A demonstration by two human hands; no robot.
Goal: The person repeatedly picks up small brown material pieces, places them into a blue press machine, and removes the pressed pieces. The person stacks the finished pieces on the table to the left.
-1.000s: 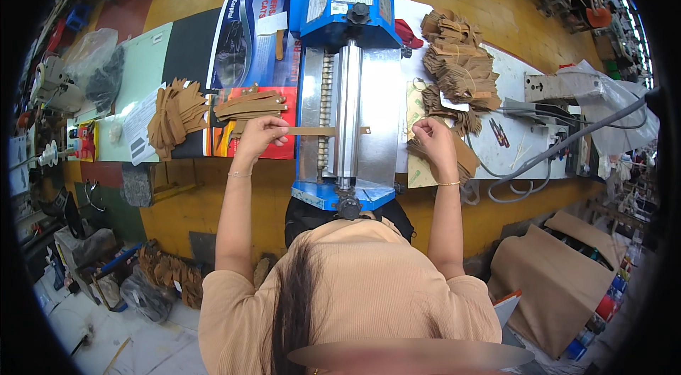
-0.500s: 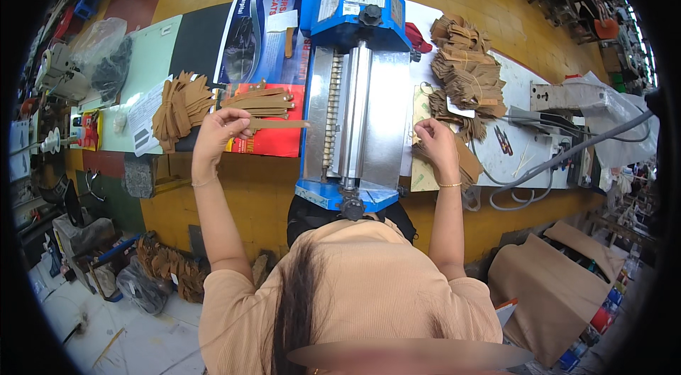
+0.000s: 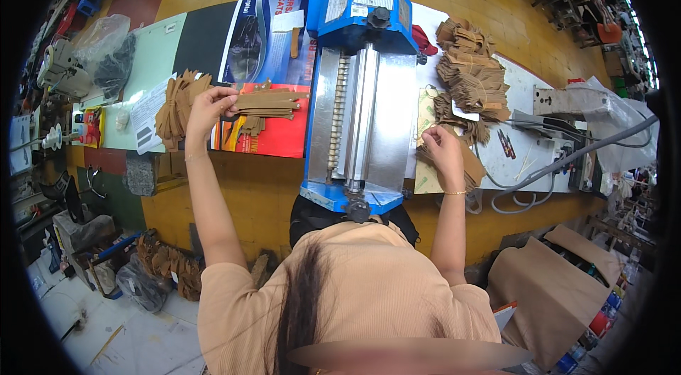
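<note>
My left hand [image 3: 211, 111] is over the left side of the machine, fingers pinched at the near end of a fanned pile of brown leather strips [image 3: 266, 101]. The pile lies on a red sheet. Thumb and fingertips close on the end of a strip; how many they grip is unclear. To the right of the machine, my right hand [image 3: 444, 150] hovers beside brown leather pieces [image 3: 469, 168], its thumb and fingers pressed together. Whether anything small is between them is hidden. Between my hands stands a blue machine [image 3: 365, 3] with a shiny metal roller [image 3: 365, 113].
Large bundles of brown strips [image 3: 472, 77] sit on the right side, with red-handled snips [image 3: 506, 143] and a grey hose [image 3: 567, 152] beyond. Another strip bundle [image 3: 174, 107] lies at left. A single strip [image 3: 295, 43] rests on a printed poster [image 3: 245, 42].
My left hand has carried a brown strip up and left onto the strip pile. My right hand stays beside the leather pieces, and the view has shifted slightly.
</note>
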